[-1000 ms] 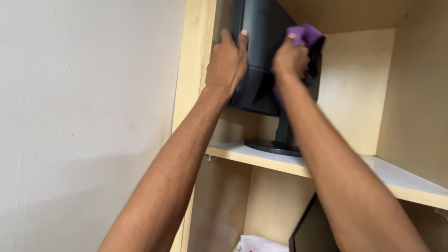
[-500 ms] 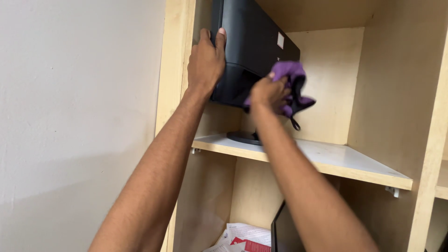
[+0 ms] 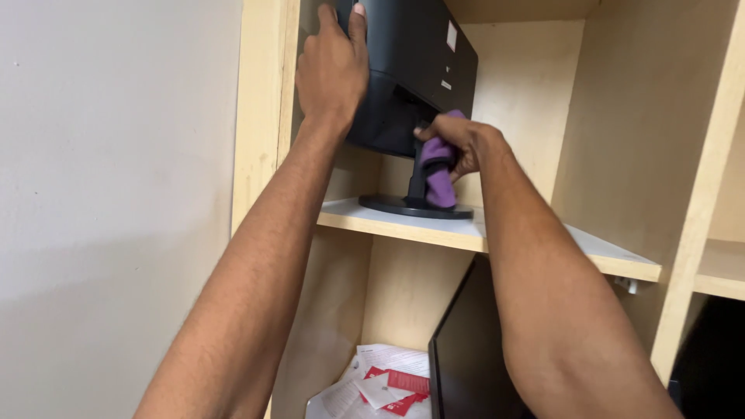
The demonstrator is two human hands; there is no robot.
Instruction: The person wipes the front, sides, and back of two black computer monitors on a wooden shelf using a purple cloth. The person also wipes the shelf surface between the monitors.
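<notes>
A black monitor stands with its back to the camera on a pale wooden shelf, at about twelve o'clock in the view. The left hand grips the monitor's left edge, fingers wrapped over it. The right hand is closed around a purple cloth, pressing it against the stand's neck just above the round black base. Two small labels sit on the monitor's back at one o'clock: a white upright rectangle and a smaller pale one beneath it. At six o'clock, in the compartment below, lie white papers with red blocks beside another dark screen.
</notes>
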